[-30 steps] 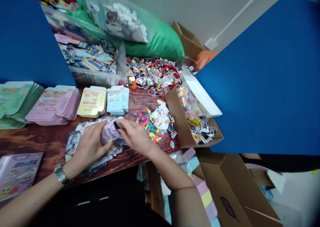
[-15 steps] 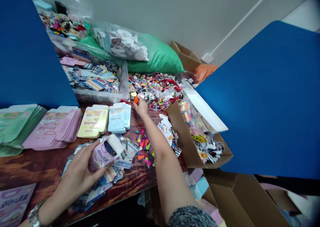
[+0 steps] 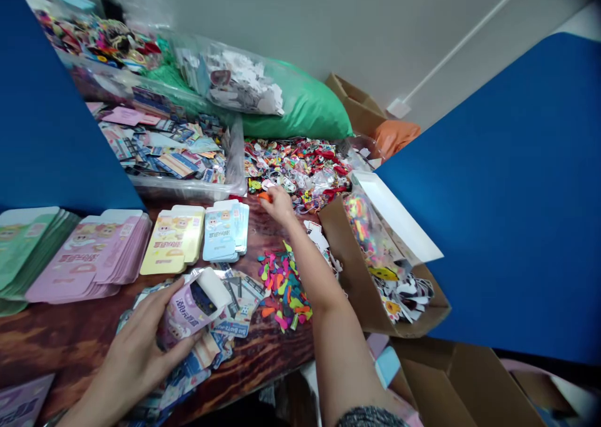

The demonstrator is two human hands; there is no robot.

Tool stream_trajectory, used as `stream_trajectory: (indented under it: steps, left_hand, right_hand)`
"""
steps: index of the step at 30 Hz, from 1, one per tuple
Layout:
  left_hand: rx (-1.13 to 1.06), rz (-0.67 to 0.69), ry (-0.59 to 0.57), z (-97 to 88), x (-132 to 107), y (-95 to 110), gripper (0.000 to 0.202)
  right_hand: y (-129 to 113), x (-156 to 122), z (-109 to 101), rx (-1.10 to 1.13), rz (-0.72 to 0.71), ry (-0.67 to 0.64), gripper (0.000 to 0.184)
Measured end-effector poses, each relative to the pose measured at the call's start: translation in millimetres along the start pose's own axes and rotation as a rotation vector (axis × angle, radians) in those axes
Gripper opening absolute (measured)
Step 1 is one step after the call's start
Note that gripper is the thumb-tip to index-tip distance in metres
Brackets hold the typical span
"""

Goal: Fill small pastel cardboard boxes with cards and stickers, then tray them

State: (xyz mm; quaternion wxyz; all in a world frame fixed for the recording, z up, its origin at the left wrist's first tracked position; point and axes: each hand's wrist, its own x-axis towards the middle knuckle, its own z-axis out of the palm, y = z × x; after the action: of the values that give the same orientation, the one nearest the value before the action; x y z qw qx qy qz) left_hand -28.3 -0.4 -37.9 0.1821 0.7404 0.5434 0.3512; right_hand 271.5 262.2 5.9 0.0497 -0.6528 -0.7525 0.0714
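Observation:
My left hand (image 3: 141,345) is wrapped round a small purple printed carton (image 3: 185,311), tilted, with its white top flap up and something dark inside. Beneath it lie scattered printed cards (image 3: 241,305). Farther off, my right hand (image 3: 280,205) is at the near edge of a heap of small colourful trinkets (image 3: 300,164). Its fingers are closed on a small orange piece (image 3: 265,196), whose kind I cannot make out. Between my hands and to the right is a pile of uninflated balloons (image 3: 284,286).
Stacks of flat green (image 3: 28,245), purple (image 3: 87,252), yellow (image 3: 171,239) and blue cartons (image 3: 225,230) line the left. Behind them stands a clear bin (image 3: 197,192) of cards. A cardboard box (image 3: 352,264) stands at right, and blue panels (image 3: 498,195) flank the table.
My right hand has shifted slightly right and nearer, with the orange piece at its fingertips. My left hand still holds the purple carton. The view has moved slightly.

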Motion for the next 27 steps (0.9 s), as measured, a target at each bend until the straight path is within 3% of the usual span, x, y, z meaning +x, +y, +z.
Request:
stream_trajectory:
  steps: [6,11,21,27]
  left_hand:
    - [0.043,0.022,0.004,2.7,1,1,0.073]
    - [0.055,0.006,0.038,-0.9,1,6,0.07]
    - [0.059,0.046,0.064,1.1,7,15,0.071]
    - [0.047,0.034,0.078,-1.5,6,14,0.071]
  right_hand:
    - [-21,52,11,-0.056,-0.038,-0.032,0.031]
    - [-21,71,18,-0.073,-0.005,-0.107,0.031]
    - [-16,74,5,-0.027,0.053,-0.045,0.037]
    - [-20,38,-30,0.079,-0.004,0.068,0.039]
